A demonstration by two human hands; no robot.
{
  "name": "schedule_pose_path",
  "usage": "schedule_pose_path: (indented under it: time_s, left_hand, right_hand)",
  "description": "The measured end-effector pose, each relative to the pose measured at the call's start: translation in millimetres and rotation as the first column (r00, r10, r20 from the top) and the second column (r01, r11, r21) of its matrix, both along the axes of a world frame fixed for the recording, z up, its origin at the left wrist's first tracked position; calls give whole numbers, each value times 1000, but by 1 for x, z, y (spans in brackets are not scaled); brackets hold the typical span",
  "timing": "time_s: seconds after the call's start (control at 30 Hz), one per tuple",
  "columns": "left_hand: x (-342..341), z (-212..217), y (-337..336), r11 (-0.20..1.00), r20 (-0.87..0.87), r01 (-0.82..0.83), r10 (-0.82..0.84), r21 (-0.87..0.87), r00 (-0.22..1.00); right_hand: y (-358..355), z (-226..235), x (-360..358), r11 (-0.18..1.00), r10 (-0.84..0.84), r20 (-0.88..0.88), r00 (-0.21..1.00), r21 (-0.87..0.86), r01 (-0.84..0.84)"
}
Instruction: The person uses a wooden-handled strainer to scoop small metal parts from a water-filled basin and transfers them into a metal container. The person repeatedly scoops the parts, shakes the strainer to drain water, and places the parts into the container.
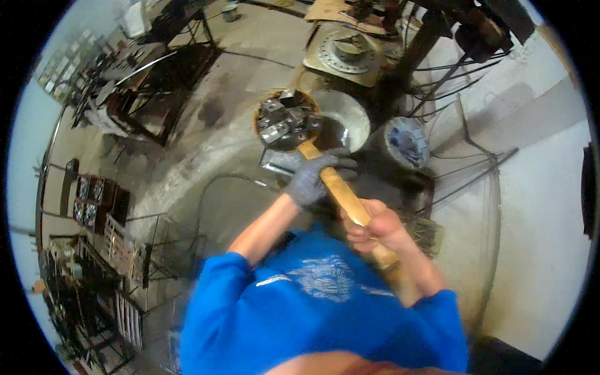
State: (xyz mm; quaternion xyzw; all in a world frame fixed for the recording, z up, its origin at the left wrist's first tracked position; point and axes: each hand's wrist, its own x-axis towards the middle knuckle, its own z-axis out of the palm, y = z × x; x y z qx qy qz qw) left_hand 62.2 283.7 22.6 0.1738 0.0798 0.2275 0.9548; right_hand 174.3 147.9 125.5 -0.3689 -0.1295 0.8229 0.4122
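Note:
A long, flat yellow-brown strip (342,192) runs slantwise in front of my blue shirt, its far end close to a round container (257,122) of shiny metal blocks (290,119). My left hand (309,180), in a grey glove, is closed over the strip's upper part. Bare fingers of my right hand (380,225) wrap round it lower down, with the thumb on top. Whether the strip is stiff or a belt, I cannot tell. A grey metal piece (280,160) lies just beyond my left hand, partly covered by it.
Right of the blocks stands a pale round basin (357,122), then a bucket with blue material (407,142). Behind them is a machine with a round drilled plate (350,53). Cluttered benches (134,75) and crates (94,200) stand left; a cable (215,178) crosses the floor.

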Motion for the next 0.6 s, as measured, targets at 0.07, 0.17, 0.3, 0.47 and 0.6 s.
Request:
schedule_pose_path:
  time_s: [0.07, 0.17, 0.3, 0.47, 0.6]
  left_hand:
    - [4, -42, 30, 949, 67, 280, -273, -148, 960]
    - [20, -172, 68, 701, -125, 61, 40, 711, 991]
    - [-28, -110, 172, 581, -520, 346, 159, 736, 839]
    - [2, -156, 312, 519, -517, 238, 499, 821, 695]
    - [62, -153, 340, 344, -698, 608, 386, 716, 603]
  right_hand:
    - [11, -25, -16, 991, -131, 42, 990, 10, 131]
    - [35, -55, -10, 975, -219, 74, 973, -12, 221]
    - [80, -95, 33, 932, -354, 60, 933, -60, 357]
    - [114, -147, 48, 852, -504, 12, 864, -157, 500]
    - [133, -179, 56, 797, -526, 112, 843, -281, 535]
